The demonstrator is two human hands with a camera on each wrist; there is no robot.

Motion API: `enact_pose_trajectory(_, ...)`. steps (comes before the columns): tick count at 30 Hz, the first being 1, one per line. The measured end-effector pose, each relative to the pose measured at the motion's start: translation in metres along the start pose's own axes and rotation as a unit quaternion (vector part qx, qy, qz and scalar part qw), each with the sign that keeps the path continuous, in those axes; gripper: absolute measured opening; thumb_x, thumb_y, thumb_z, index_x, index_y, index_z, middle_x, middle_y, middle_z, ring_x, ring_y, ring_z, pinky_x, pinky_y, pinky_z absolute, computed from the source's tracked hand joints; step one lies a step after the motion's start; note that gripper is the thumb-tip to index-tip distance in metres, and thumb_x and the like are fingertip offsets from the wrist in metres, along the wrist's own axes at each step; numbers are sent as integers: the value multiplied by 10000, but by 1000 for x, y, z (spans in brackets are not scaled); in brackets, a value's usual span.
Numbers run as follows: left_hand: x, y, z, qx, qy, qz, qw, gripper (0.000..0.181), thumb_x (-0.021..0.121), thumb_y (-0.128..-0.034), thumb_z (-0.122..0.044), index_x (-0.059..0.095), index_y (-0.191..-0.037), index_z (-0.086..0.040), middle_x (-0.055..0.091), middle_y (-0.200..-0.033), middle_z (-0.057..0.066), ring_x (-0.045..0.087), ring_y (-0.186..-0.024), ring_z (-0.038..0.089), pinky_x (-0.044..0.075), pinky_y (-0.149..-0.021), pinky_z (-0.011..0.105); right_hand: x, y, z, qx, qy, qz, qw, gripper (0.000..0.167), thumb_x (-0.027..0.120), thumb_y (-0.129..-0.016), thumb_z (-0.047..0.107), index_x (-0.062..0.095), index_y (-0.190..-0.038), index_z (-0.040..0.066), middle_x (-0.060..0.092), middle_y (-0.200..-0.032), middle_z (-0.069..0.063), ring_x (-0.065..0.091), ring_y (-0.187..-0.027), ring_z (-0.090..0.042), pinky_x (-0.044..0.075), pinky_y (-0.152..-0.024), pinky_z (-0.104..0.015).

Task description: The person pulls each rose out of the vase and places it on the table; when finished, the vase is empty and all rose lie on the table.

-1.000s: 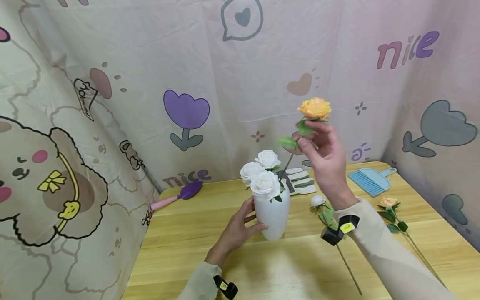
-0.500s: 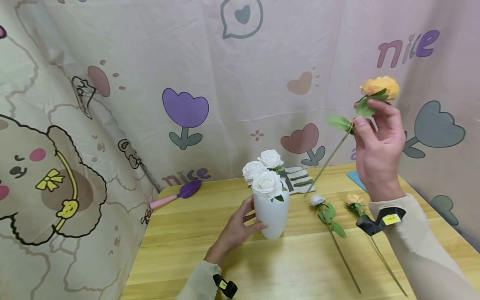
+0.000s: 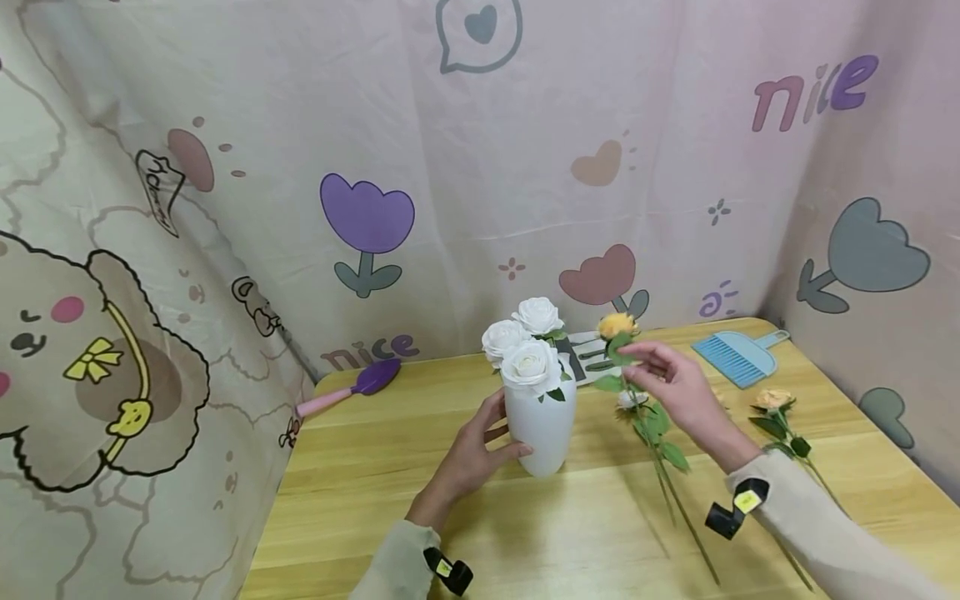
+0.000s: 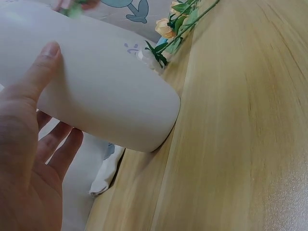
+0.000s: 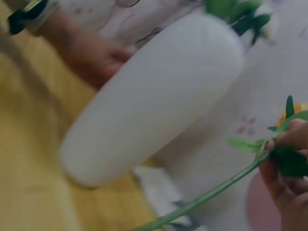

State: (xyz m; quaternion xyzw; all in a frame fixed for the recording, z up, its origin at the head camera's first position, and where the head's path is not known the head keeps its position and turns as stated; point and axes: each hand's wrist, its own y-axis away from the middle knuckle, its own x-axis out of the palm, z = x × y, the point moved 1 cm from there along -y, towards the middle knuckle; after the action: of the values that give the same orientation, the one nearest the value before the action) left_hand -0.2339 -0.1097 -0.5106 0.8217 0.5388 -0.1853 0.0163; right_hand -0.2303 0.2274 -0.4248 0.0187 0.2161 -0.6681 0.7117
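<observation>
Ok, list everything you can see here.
Table: 1, wood-toned, beneath
Vase: 1, white, centre
Vase roses: 3 visible, white, in vase
Held rose: 1, yellow, beside vase
Lone rose: 1, white, on table
Peach roses: 2, peach, right, one mostly hidden
Glove: 1, white-grey, behind vase
Trowel: 1, purple-pink, back left
Dustpan: 1, blue, back right
Backdrop: count unclear, pale, behind
Wrist cameras: 2, black, at wrists
Sleeves: 2, beige, arms
Left hand: 1, gripping vase
Right hand: 1, pinching held rose

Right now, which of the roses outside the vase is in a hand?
The bright yellow rose, pinched in the right hand. The white rose and paler peach roses outside the vase lie on the table.
</observation>
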Motion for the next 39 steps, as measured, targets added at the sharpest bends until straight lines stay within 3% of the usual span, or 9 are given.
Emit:
enact_pose_trajectory(3, 0, 0, 0, 9, 2, 20, 10000, 903, 865, -962, -224, 342, -1675, -414, 506, -1680, 31, 517, -1533, 344, 519, -1202, 604, 12, 6, -20, 298, 77, 308, 9991, 346, 696, -1083, 161, 661, -1403, 34, 718, -1395, -199, 710, -1054, -13, 630, -912, -222)
enact_pose_trajectory(6, -1, 0, 0, 7, 4, 41, 10000, 902, 863, -964, -217, 343, -1674, -412, 505, -1681, 34, 515, -1535, 345, 518, -1204, 600, 24, 11, -37, 387, 39, 464, 9982, 314, 700, -1076, 132, 682, -1372, 30, 718, -1359, -235, 725, -1024, -25, 642, -854, -266)
enact_pose_trajectory(12, -1, 0, -2, 18, -18, 35, 10000, 903, 862, -964, -213, 341, -1677, -402, 499, -1686, 38, 515, -1535, 348, 516, -1206, 601, 46, 18, -64, 478, 320, 606, 9965, 287, 731, -1041, 84, 716, -1317, 9, 754, -1184, -201, 694, -911, -74, 609, -739, -245)
enact_pose_trajectory(19, -1, 0, -3, 10, -31, 48, 10000, 902, 860, -967, -232, 335, -1680, -404, 497, -1688, 48, 517, -1532, 358, 518, -1203, 606, 60, 23, -86, 897, 592, 730, 9915, 295, 702, -1046, 48, 720, -1340, 28, 729, -1294, -196, 690, -956, -191, 610, -720, -253)
enact_pose_trajectory(22, -1, 1, -3, 10, -35, 47, 10000, 902, 859, -968, -232, 334, -1679, -410, 504, -1682, 47, 522, -1527, 358, 518, -1202, 605, 64, 25, -95, 1077, 552, 842, 9891, 288, 694, -1044, 28, 725, -1330, 33, 748, -1217, -175, 699, -918, -201, 621, -705, -269)
enact_pose_trajectory(27, -1, 1, -3, 21, -38, 49, 10000, 899, 859, -968, -232, 336, -1677, -415, 502, -1684, 46, 520, -1528, 359, 518, -1202, 605, 68, 28, -100, 1251, 629, 911, 9859, 273, 715, -1032, 46, 739, -1304, 56, 743, -973, -86, 671, -803, -181, 585, -638, -268)
enact_pose_trajectory(30, -1, 1, -2, 13, -56, 23, 10000, 900, 861, -966, -230, 340, -1674, -421, 504, -1683, 41, 521, -1528, 353, 522, -1200, 598, 69, 29, -100, 1240, 669, 866, 9862, 256, 723, -1032, 62, 748, -1287, 66, 727, -922, -65, 658, -767, -165, 553, -609, -261)
enact_pose_trajectory(33, -1, 1, -2, 2, -69, 2, 10000, 899, 861, -966, -228, 341, -1676, -413, 505, -1681, 46, 520, -1529, 357, 523, -1199, 599, 69, 29, -100, 1154, 735, 826, 9871, 246, 727, -1033, 69, 751, -1277, 61, 732, -975, -82, 656, -781, -152, 555, -626, -255)
enact_pose_trajectory(39, -1, 1, -2, -33, -42, 21, 10000, 898, 859, -968, -235, 338, -1679, -410, 496, -1688, 46, 510, -1537, 357, 517, -1204, 604, 66, 31, -97, 1014, 862, 626, 9891, 251, 744, -1033, 102, 742, -1282, 68, 751, -1156, -119, 695, -954, -169, 605, -772, -272)
